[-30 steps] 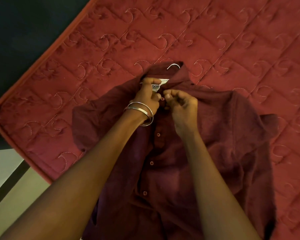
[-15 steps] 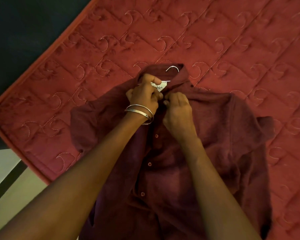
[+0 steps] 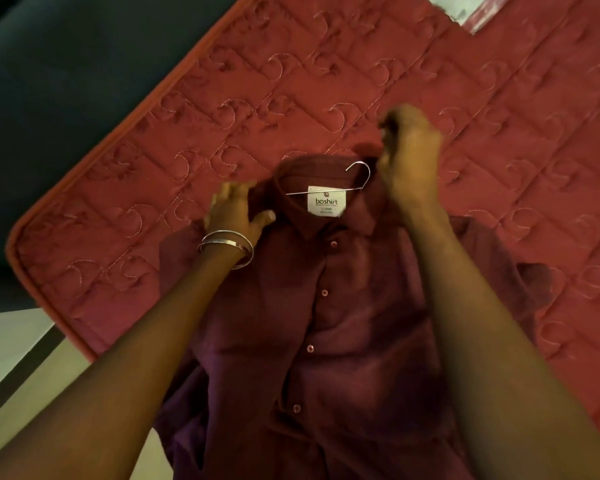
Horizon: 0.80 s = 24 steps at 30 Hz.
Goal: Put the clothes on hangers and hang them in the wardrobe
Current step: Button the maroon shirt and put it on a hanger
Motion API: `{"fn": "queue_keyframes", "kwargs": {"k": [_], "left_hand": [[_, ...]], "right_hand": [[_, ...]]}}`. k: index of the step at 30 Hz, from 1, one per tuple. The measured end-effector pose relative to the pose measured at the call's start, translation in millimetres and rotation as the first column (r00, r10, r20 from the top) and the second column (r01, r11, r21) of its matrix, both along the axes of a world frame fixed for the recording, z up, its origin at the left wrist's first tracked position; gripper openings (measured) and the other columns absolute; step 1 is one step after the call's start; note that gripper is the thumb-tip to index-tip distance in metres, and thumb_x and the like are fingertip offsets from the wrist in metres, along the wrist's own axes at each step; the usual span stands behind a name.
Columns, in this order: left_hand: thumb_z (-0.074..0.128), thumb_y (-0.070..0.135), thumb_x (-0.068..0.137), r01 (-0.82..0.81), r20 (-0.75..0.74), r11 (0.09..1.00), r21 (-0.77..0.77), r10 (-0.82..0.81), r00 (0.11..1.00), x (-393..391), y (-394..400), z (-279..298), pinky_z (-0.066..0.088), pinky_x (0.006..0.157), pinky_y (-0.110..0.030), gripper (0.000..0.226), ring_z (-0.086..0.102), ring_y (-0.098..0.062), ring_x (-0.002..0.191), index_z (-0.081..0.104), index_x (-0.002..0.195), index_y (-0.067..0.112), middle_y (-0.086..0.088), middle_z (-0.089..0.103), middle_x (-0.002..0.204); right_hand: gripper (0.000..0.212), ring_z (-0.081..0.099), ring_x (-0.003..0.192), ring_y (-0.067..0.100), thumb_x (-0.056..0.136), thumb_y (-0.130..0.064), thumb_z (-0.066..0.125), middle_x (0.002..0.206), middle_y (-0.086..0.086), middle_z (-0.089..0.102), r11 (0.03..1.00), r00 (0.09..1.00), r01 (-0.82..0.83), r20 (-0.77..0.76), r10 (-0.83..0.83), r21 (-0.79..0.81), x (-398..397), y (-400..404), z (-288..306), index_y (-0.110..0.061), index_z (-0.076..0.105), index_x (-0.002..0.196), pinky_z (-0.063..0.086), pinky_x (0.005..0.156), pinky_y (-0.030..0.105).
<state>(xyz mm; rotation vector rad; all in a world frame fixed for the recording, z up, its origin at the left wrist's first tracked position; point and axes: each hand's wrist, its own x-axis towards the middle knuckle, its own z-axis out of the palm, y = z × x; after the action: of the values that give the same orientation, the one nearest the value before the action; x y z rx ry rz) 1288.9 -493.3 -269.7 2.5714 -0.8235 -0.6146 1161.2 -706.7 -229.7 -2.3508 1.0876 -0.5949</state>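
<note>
The maroon shirt (image 3: 326,323) lies buttoned on the red mattress (image 3: 291,81), its hanger (image 3: 359,178) inside. Left hand (image 3: 234,216) presses the collar flat; right hand (image 3: 409,161) pinches it. Next, lift by the hook.

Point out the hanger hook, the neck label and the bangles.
hanger hook (image 3: 363,174): head view, on the metal curve.
neck label (image 3: 325,201): head view, on the printed middle.
bangles (image 3: 230,242): head view, on the band at the wrist.
</note>
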Motion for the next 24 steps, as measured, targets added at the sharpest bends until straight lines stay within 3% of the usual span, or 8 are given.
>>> {"fn": "queue_keyframes", "kwargs": {"k": [3, 6, 10, 15, 17, 19, 21, 24], "left_hand": [[0.072, 0.037, 0.079, 0.071, 0.094, 0.978, 0.197, -0.091, 0.991, 0.9, 5.1, 2.6, 0.038, 0.094, -0.053, 0.071, 0.035, -0.033, 0.123, 0.039, 0.141, 0.026, -0.008, 0.037, 0.133], [0.077, 0.042, 0.073, 0.055, 0.080, 0.974, 0.218, -0.074, 0.994, 8.9, 4.6, 4.2, 0.043, 0.092, -0.056, 0.080, 0.036, -0.036, 0.121, 0.038, 0.141, 0.026, -0.012, 0.036, 0.131], [0.082, 0.035, 0.069, 0.111, -0.027, 0.973, 0.201, -0.108, 0.994, 17.8, 6.2, 8.1, 0.043, 0.096, -0.048, 0.086, 0.046, -0.040, 0.113, 0.039, 0.142, 0.022, -0.017, 0.037, 0.128], [0.083, 0.013, 0.068, 0.167, -0.128, 0.982, 0.087, -0.155, 0.980, 24.1, 13.9, 25.7, 0.037, 0.102, -0.038, 0.091, 0.048, -0.036, 0.122, 0.034, 0.145, 0.019, -0.017, 0.046, 0.136], [0.083, 0.021, 0.067, 0.103, -0.158, 0.993, 0.057, -0.093, 0.983, 26.1, 18.5, 38.9, 0.043, 0.099, -0.043, 0.096, 0.055, -0.038, 0.115, 0.029, 0.146, 0.024, -0.017, 0.056, 0.129], [0.079, 0.050, 0.062, 0.028, -0.192, 1.000, 0.015, -0.024, 0.981, 27.1, 22.2, 57.0, 0.044, 0.097, -0.048, 0.098, 0.057, -0.037, 0.112, 0.030, 0.143, 0.026, -0.014, 0.061, 0.123], [0.057, 0.075, 0.059, 0.040, -0.112, 0.998, -0.040, -0.044, 0.993, 27.3, 21.5, 80.0, 0.035, 0.105, -0.046, 0.097, 0.053, -0.030, 0.117, 0.039, 0.139, 0.025, -0.008, 0.060, 0.126], [0.051, 0.064, 0.075, -0.025, -0.136, 0.967, -0.254, -0.011, 0.991, 27.5, 7.4, 131.2, 0.037, 0.100, -0.033, 0.069, 0.055, -0.014, 0.102, 0.059, 0.127, 0.019, 0.002, 0.061, 0.110]], "right_hand": [[0.027, 0.059, 0.105, 0.041, 0.084, -0.005, 0.065, 0.111, 0.028, 0.062, 0.959, 0.792, -0.158, -0.550, 0.264, 0.233, 18.6, -13.3, -5.3, 0.003, 0.061, 0.109, 0.046, 0.087, 0.041], [0.040, 0.054, 0.114, 0.043, 0.082, -0.007, 0.072, 0.120, 0.029, 0.058, 0.950, 0.652, -0.207, -0.691, 0.312, 0.234, 30.8, -6.2, -1.4, 0.005, 0.059, 0.118, 0.045, 0.093, 0.042], [0.036, 0.053, 0.115, 0.046, 0.086, 0.000, 0.064, 0.123, 0.029, 0.054, 0.945, 0.637, -0.261, -0.700, 0.323, 0.198, 37.6, -4.7, 2.9, 0.005, 0.055, 0.120, 0.045, 0.094, 0.045], [0.017, 0.064, 0.100, 0.032, 0.075, -0.011, 0.079, 0.098, 0.018, 0.070, 0.923, 0.784, -0.229, -0.504, 0.363, 0.309, 35.7, -25.7, 39.7, -0.008, 0.070, 0.090, 0.047, 0.084, 0.031], [0.010, 0.067, 0.094, 0.029, 0.078, -0.013, 0.075, 0.089, 0.014, 0.072, 0.920, 0.811, -0.273, -0.447, 0.378, 0.282, 32.4, -32.7, 66.0, -0.017, 0.065, 0.079, 0.051, 0.086, 0.034], [0.014, 0.069, 0.086, 0.027, 0.081, -0.011, 0.070, 0.079, 0.011, 0.072, 0.919, 0.846, -0.303, -0.373, 0.382, 0.254, 25.5, -37.0, 96.9, -0.021, 0.060, 0.077, 0.053, 0.083, 0.034], [0.015, 0.071, 0.075, 0.021, 0.081, -0.007, 0.069, 0.071, 0.009, 0.071, 0.895, 0.858, -0.358, -0.285, 0.427, 0.265, 17.1, -38.3, 128.1, -0.018, 0.059, 0.077, 0.051, 0.075, 0.025], [0.019, 0.068, 0.066, 0.005, 0.081, 0.001, 0.068, 0.066, -0.002, 0.068, 0.845, 0.819, -0.467, -0.234, 0.524, 0.259, 4.6, -30.8, 170.6, -0.016, 0.059, 0.080, 0.046, 0.065, 0.010]]}}
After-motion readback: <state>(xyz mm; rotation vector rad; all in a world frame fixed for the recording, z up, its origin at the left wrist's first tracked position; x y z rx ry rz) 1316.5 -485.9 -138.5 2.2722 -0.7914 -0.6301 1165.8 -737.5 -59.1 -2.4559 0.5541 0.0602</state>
